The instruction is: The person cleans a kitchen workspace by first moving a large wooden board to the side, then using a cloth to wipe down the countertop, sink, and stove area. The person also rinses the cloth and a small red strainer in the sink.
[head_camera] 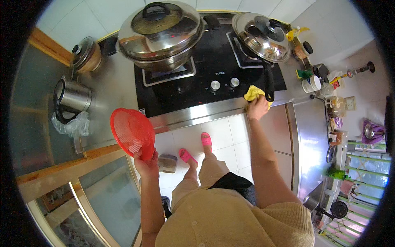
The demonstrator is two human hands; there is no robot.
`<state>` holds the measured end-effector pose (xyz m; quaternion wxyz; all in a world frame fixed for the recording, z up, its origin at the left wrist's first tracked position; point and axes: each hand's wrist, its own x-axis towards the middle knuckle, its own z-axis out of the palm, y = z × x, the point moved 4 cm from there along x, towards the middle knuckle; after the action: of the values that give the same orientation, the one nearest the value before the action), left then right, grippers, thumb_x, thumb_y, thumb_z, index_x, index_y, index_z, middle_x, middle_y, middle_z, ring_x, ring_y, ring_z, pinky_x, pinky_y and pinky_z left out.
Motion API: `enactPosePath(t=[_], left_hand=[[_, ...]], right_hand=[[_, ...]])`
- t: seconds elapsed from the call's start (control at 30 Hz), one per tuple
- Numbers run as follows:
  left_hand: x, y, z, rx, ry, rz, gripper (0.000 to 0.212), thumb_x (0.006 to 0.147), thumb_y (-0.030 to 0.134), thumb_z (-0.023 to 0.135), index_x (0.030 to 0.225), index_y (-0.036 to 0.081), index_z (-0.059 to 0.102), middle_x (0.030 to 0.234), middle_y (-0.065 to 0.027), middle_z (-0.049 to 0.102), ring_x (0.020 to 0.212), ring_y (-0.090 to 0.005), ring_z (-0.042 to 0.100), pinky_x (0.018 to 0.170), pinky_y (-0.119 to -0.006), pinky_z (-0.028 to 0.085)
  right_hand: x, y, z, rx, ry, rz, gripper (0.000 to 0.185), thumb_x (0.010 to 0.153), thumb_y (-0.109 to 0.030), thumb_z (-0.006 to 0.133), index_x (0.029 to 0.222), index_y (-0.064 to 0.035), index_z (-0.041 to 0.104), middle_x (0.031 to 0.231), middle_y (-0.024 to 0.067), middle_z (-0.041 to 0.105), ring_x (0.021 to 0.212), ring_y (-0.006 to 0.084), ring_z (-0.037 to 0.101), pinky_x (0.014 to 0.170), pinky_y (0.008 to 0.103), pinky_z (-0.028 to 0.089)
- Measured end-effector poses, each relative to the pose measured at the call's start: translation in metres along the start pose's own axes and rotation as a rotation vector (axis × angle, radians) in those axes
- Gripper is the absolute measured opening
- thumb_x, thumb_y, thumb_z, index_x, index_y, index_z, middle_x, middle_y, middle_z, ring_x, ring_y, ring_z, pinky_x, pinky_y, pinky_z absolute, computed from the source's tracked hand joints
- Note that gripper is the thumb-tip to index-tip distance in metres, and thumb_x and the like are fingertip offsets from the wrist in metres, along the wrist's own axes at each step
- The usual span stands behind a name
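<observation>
My left hand [146, 163] grips the rim of a red plastic colander [133, 132], which is tilted with its hollow side showing. Under my right hand [258, 108] is a yellow cloth [255, 93], pressed against the stainless steel front edge of the counter [200, 114]. Just above that hand hangs the black handle [268, 81] of a lidded steel frying pan [262, 38] on the right burner. A large lidded steel wok [160, 37] stands on the left burner of the black glass gas hob [182, 89].
At the left stand a steel kettle [74, 94], a crumpled plastic bag [72, 123] and a lidded pot [87, 55]. Jars, including a white-lidded one [311, 84], line the right-hand counter [311, 132] near a sink [313, 196]. A small bin [167, 163] sits on the tiled floor.
</observation>
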<state>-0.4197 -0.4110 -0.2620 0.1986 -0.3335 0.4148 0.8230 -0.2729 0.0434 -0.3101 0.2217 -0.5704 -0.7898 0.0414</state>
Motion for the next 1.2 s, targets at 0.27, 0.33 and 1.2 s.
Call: enactPosePath(t=[0.27, 0.33, 1.2], left_hand=[[-0.002, -0.049, 0.017, 0.054, 0.024, -0.130, 0.040, 0.071, 0.026, 0.052, 0.102, 0.001, 0.053, 0.085, -0.0126, 0.060, 0.074, -0.0241, 0.057, 0.065, -0.033, 0.046], [-0.006, -0.054, 0.037, 0.052, 0.006, -0.100, 0.040, 0.071, 0.026, 0.052, 0.103, 0.002, 0.054, 0.087, -0.0123, 0.060, 0.074, -0.0241, 0.057, 0.065, -0.034, 0.047], [-0.012, -0.097, 0.033, -0.069, 0.116, -0.075, 0.038, 0.086, 0.034, 0.035, 0.105, 0.005, 0.052, 0.099, -0.0110, 0.059, 0.084, -0.0243, 0.058, 0.067, -0.035, 0.050]], right_hand=[[-0.040, -0.081, -0.030, 0.397, -0.279, -1.006, 0.018, 0.072, -0.010, 0.060, 0.089, -0.0096, 0.055, 0.107, 0.0090, 0.055, 0.108, 0.0263, 0.049, 0.093, 0.0401, 0.038], [0.019, -0.030, -0.014, 0.265, -0.394, -0.583, 0.024, 0.077, -0.013, 0.056, 0.100, -0.0079, 0.056, 0.103, 0.0110, 0.057, 0.099, 0.0310, 0.052, 0.086, 0.0380, 0.042], [0.049, -0.190, 0.049, 0.296, -0.730, -0.803, 0.047, 0.082, -0.014, 0.046, 0.129, -0.0174, 0.045, 0.133, 0.0095, 0.043, 0.128, 0.0250, 0.032, 0.106, 0.0410, 0.019]])
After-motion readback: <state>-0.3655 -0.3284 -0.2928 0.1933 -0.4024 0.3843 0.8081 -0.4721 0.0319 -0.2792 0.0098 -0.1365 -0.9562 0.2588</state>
